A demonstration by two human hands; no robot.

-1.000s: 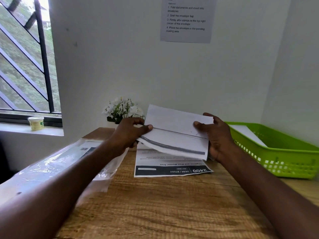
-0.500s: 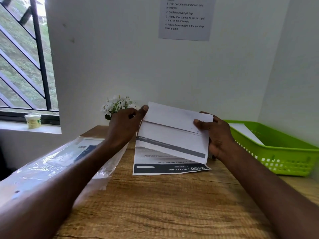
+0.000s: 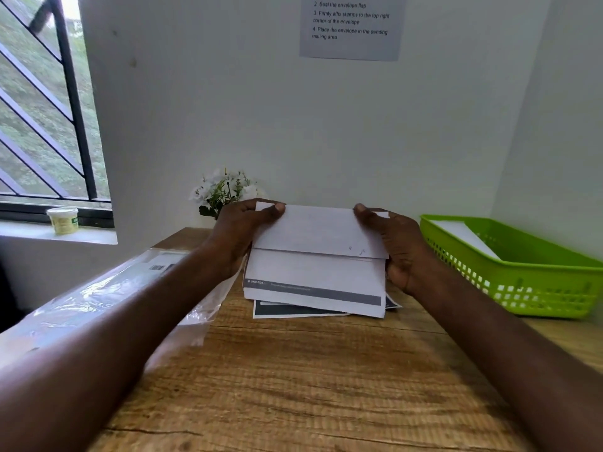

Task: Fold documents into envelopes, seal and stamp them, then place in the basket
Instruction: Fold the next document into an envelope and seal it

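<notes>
Holding a folded document [image 3: 315,262] above the desk [image 3: 293,380], the left hand [image 3: 238,236] and right hand [image 3: 396,247] each pinch an upper corner, thumbs on its near face. Another printed sheet [image 3: 293,309] lies beneath it. A green basket [image 3: 528,288] with a white envelope [image 3: 465,234] inside sits to the right.
</notes>
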